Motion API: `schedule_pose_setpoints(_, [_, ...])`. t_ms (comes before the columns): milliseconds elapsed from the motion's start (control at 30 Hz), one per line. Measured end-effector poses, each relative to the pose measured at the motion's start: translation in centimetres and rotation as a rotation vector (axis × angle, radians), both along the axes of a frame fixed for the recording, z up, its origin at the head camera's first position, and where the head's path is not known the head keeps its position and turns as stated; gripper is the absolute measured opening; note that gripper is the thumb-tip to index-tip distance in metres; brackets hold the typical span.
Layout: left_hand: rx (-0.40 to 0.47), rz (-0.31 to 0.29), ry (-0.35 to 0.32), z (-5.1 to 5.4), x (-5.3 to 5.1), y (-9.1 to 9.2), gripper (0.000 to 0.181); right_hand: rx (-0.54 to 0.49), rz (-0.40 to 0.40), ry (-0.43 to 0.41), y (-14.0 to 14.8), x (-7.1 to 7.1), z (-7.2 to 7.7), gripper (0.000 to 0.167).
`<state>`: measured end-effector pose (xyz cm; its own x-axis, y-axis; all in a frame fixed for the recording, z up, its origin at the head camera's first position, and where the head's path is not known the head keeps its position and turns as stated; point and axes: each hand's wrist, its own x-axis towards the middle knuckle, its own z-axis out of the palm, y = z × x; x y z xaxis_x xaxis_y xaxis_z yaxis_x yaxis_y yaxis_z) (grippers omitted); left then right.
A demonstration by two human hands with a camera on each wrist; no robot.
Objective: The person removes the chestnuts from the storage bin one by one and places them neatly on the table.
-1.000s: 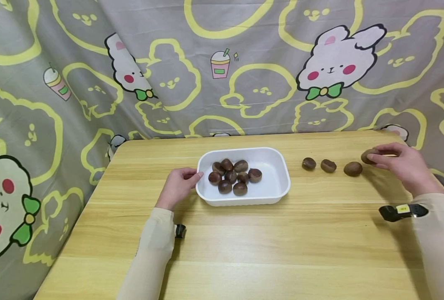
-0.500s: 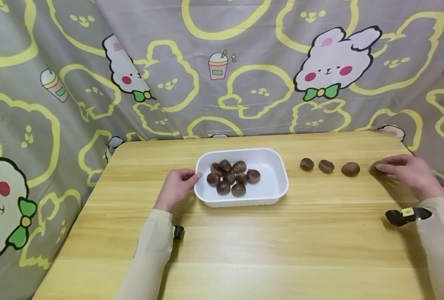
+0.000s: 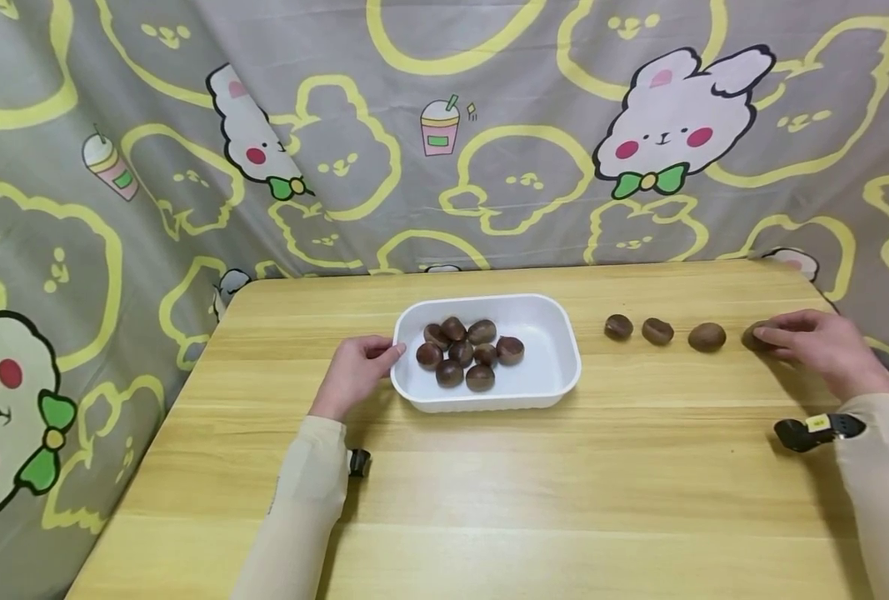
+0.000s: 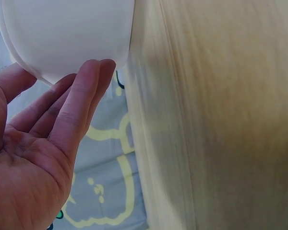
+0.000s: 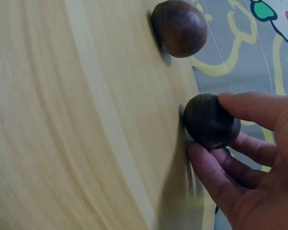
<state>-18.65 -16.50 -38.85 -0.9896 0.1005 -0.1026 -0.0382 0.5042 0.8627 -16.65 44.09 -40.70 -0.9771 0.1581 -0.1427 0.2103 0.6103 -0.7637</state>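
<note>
A white tray [image 3: 556,367] holds several brown chestnuts [image 3: 461,353] grouped toward its left side. My left hand [image 3: 354,371] pinches the tray's left rim; in the left wrist view the thumb of that hand [image 4: 43,139] is at the rim and the fingers lie against the outer wall. At the far right, my right hand [image 3: 819,346] holds a chestnut [image 3: 757,336] between thumb and fingers. The right wrist view shows this chestnut [image 5: 211,121] at the table surface, with another chestnut [image 5: 180,28] beyond it.
Three loose chestnuts stand in a row between tray and right hand: one on the left [image 3: 618,327], one in the middle [image 3: 657,332], one on the right [image 3: 706,337]. A patterned curtain [image 3: 519,200] hangs behind the wooden table [image 3: 489,483].
The right hand has moved slightly right and down with its chestnut, from beside the row's last chestnut to a spot farther right at table level. My left hand stays on the tray.
</note>
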Motion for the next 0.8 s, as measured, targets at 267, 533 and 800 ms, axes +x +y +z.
schedule_pose_setpoints(267, [0.016, -0.005, -0.011, 0.20, -0.11, 0.05, 0.035, -0.027, 0.016, -0.012, 0.51, -0.01, -0.17, 0.063])
schedule_pose_setpoints(533, [-0.002, -0.010, -0.022, 0.23, -0.20, 0.05, 0.038, -0.014, 0.053, -0.016, 0.69, 0.25, -0.13, 0.066])
schedule_pose_setpoints(800, [0.007, 0.000, -0.026, 0.14, -0.10, 0.01, 0.036, -0.002, 0.061, -0.014, 0.63, 0.55, -0.23, 0.070])
